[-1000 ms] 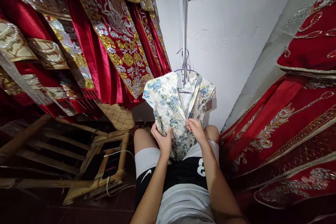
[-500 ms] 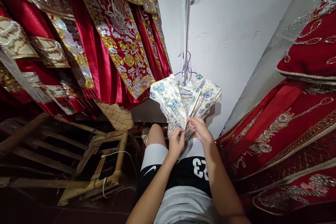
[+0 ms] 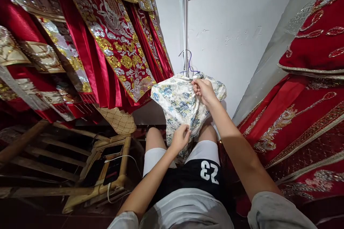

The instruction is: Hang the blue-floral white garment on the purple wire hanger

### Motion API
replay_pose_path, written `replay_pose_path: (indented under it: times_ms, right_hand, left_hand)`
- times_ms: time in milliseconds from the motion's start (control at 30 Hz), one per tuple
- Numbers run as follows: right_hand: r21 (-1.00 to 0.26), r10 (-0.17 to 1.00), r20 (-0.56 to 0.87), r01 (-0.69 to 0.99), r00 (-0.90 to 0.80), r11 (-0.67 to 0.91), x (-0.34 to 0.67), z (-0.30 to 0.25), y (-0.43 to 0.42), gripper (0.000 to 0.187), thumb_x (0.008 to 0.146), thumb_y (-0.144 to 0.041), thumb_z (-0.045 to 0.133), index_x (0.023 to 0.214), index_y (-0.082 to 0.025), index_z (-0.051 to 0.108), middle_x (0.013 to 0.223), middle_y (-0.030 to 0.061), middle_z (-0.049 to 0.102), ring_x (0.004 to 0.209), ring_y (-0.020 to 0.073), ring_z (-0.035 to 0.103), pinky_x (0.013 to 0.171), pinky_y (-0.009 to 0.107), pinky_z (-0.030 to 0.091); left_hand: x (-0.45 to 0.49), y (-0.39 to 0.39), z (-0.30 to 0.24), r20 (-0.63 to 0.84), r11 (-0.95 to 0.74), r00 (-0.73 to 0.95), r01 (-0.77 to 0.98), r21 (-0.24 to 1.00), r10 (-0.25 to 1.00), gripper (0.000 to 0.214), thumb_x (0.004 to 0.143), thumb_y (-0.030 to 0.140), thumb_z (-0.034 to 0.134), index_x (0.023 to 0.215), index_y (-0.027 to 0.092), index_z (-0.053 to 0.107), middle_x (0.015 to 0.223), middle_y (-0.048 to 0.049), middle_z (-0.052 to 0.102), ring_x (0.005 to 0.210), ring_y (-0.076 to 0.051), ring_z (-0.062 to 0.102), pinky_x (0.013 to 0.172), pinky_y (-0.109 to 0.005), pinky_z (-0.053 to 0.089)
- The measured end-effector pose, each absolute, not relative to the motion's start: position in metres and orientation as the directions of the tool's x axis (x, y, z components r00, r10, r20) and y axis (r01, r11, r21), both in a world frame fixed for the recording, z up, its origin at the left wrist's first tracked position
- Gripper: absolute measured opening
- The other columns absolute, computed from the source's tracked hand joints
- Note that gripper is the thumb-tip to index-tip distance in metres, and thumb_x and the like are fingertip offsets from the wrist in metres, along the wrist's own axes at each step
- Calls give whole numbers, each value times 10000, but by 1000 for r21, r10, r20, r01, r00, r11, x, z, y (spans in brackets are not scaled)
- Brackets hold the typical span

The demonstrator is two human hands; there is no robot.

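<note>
A white short-sleeved blouse [image 3: 174, 94] with blue and yellow flowers hangs in front of me on a purple wire hanger [image 3: 190, 62]. My right hand [image 3: 203, 90] pinches the blouse's front edge high up, close to the collar. Lower on the same front edge, my left hand [image 3: 181, 137] grips the cloth between thumb and fingers. The edge runs fairly straight between the two hands. Most of the hanger is hidden inside the blouse, and the lower end of the blouse hangs between my knees.
Red embroidered garments [image 3: 126, 50] hang on the left, more red beaded garments [image 3: 309, 114] on the right. A bamboo chair [image 3: 123, 157] at lower left holds dark devices and a white cable [image 3: 131, 156]. Behind the blouse stand a metal pole [image 3: 185, 18] and a white wall [image 3: 228, 14].
My right hand has moved up along the front edge from near my left hand to the collar. The open neckline is now drawn closed. My left hand stays low on the edge.
</note>
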State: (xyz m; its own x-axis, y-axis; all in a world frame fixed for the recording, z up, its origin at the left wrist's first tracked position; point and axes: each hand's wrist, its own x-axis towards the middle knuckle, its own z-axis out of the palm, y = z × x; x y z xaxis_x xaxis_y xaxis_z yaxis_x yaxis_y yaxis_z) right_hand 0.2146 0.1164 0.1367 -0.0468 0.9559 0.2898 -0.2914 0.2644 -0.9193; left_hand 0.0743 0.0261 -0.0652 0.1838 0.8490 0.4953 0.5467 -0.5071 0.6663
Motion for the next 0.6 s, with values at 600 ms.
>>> replay_pose_path:
  times_ms: [600]
  right_hand:
    - [-913,922,386,135,-21,385,211,61,134,218,748,-296,605,564,-178,606,446,-45,462,443,99,378,480,244,245]
  left_hand:
    - [39,107,136,848,-713,-54,515,476,527,109,983,202,552,908,188,629,901,-38,684,856,-171,609,817,-306,460]
